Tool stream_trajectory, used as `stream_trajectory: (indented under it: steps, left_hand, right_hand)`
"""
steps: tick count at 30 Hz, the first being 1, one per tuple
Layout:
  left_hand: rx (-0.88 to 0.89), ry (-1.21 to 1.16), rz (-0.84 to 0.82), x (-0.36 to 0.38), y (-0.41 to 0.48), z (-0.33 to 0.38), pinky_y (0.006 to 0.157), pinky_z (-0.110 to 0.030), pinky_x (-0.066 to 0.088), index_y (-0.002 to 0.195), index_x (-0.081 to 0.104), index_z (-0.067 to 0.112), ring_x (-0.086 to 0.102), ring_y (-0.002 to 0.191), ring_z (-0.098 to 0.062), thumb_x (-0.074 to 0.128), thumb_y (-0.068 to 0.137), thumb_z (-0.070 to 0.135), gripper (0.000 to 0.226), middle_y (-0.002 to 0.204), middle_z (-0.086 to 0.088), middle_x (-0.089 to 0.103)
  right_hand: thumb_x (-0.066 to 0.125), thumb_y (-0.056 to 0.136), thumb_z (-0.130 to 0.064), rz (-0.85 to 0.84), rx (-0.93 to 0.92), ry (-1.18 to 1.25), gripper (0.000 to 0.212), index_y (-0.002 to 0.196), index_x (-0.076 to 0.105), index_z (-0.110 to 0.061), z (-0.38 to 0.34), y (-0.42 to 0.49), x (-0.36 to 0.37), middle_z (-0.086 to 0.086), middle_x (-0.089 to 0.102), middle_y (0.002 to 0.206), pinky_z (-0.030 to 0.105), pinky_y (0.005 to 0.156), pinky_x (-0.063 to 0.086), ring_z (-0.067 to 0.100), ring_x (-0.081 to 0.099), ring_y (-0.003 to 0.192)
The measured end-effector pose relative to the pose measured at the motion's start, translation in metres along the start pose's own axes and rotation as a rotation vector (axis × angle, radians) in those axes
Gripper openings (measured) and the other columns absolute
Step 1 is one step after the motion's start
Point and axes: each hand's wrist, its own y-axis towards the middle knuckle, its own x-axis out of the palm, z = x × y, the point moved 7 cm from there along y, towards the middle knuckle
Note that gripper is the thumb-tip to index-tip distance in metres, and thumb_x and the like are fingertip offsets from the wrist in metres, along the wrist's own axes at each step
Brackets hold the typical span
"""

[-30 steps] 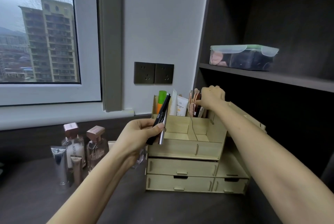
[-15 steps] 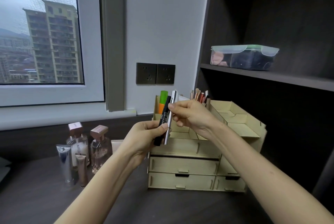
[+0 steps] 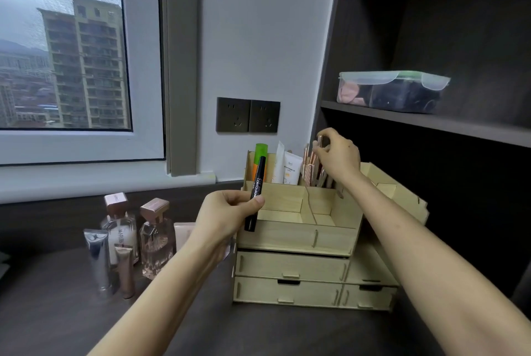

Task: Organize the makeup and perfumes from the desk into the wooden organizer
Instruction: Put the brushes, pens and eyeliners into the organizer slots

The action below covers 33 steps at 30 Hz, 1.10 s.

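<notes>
The wooden organizer stands on the dark desk, with drawers below and open compartments on top. My left hand holds a black contouring pen upright in front of the organizer's left side. My right hand reaches over the back compartment and pinches a slim metallic stick among the rose-gold brushes. A green-and-orange tube and white tubes stand in the back row. On the desk to the left stand two perfume bottles, a silver tube and a small rose tube.
A lidded plastic box sits on the dark shelf above the organizer. Two wall sockets are behind it. A pale tube is partly hidden behind my left wrist. The window sill runs along the back left.
My right hand took the silver stick out of my left hand and carried it to the back brush compartment. My left hand now holds only the black pen.
</notes>
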Motion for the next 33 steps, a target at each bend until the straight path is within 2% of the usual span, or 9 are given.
stream_trajectory:
  steps: [4,9,12,14,16,19,22,27,33]
  left_hand:
    - [0.049,-0.011,0.039,0.000,0.002,0.003,0.073,-0.028,0.046,0.096,0.068,0.003,0.054,0.067,-0.017,0.075,0.076,0.016,0.025,0.070,-0.008,0.058]
    - [0.099,0.012,0.097,-0.005,0.003,0.005,0.062,-0.020,0.043,0.089,0.067,0.004,0.055,0.046,0.001,0.076,0.074,0.014,0.021,0.051,0.008,0.061]
    - [0.143,0.043,0.096,-0.004,0.002,0.010,0.056,-0.013,0.042,0.083,0.067,0.012,0.055,0.046,0.006,0.077,0.073,0.018,0.015,0.047,0.012,0.063]
    - [0.178,0.062,0.105,-0.002,0.002,0.014,0.054,-0.010,0.043,0.079,0.066,0.017,0.056,0.049,0.004,0.077,0.073,0.020,0.013,0.049,0.012,0.065]
    - [0.203,0.073,0.113,0.004,0.001,0.019,0.060,-0.015,0.046,0.077,0.066,0.018,0.059,0.057,-0.003,0.078,0.073,0.020,0.013,0.055,0.009,0.066]
    - [0.239,0.105,0.097,0.014,0.000,0.028,0.068,-0.018,0.050,0.081,0.067,0.018,0.064,0.067,-0.008,0.077,0.073,0.022,0.013,0.071,0.000,0.072]
    - [0.266,0.113,0.110,0.015,0.002,0.038,0.074,-0.022,0.051,0.088,0.070,0.016,0.067,0.076,-0.010,0.076,0.075,0.025,0.017,0.080,-0.002,0.074]
    - [0.288,0.172,0.187,-0.002,0.006,0.043,0.081,-0.028,0.052,0.090,0.067,0.025,0.066,0.086,-0.010,0.070,0.079,0.028,0.011,0.085,0.008,0.070]
    - [0.239,0.189,0.309,-0.033,0.006,0.027,0.065,-0.023,0.045,0.106,0.063,0.019,0.058,0.070,-0.004,0.064,0.081,0.016,0.026,0.075,0.009,0.062]
  right_hand:
    - [0.056,0.091,-0.033,-0.080,-0.034,-0.288,0.023,0.096,0.073,-0.017,-0.001,0.004,0.007,0.005,0.074,0.092,0.030,0.072,0.043,0.027,0.063,0.098]
    - [0.042,0.096,-0.034,-0.173,-0.127,-0.668,0.032,0.110,0.069,-0.021,-0.015,0.000,0.007,0.005,0.067,0.110,0.036,0.091,0.035,0.027,0.049,0.109]
    - [0.045,0.096,-0.038,-0.252,-0.118,-0.071,0.036,0.120,0.065,-0.019,-0.039,-0.020,-0.005,0.001,0.068,0.117,0.035,0.096,0.040,0.021,0.058,0.109]
    - [0.053,0.093,-0.040,-0.542,-0.053,0.482,0.035,0.117,0.064,-0.018,-0.065,-0.048,-0.004,-0.003,0.073,0.100,0.024,0.076,0.055,0.009,0.068,0.090]
    - [0.061,0.090,-0.028,-0.680,-0.068,0.667,0.017,0.104,0.065,-0.019,-0.084,-0.070,-0.006,-0.003,0.074,0.076,0.014,0.052,0.051,0.003,0.068,0.065]
    - [0.064,0.087,-0.011,-0.633,-0.083,0.679,0.015,0.101,0.066,-0.007,-0.094,-0.072,-0.012,-0.001,0.069,0.066,0.012,0.046,0.045,-0.002,0.061,0.050]
    - [0.067,0.084,-0.008,-0.548,-0.014,0.643,0.012,0.096,0.067,-0.007,-0.087,-0.052,-0.021,0.001,0.069,0.073,0.016,0.053,0.048,0.003,0.063,0.058]
    - [0.062,0.081,-0.004,-0.085,0.034,0.326,0.042,0.120,0.050,-0.011,-0.043,0.005,-0.042,0.013,0.063,0.090,0.038,0.075,0.052,0.026,0.063,0.082]
    - [0.061,0.083,-0.009,-0.056,-0.037,-0.021,0.030,0.111,0.050,-0.009,-0.020,0.019,-0.003,0.012,0.062,0.097,0.030,0.067,0.039,0.027,0.056,0.085]
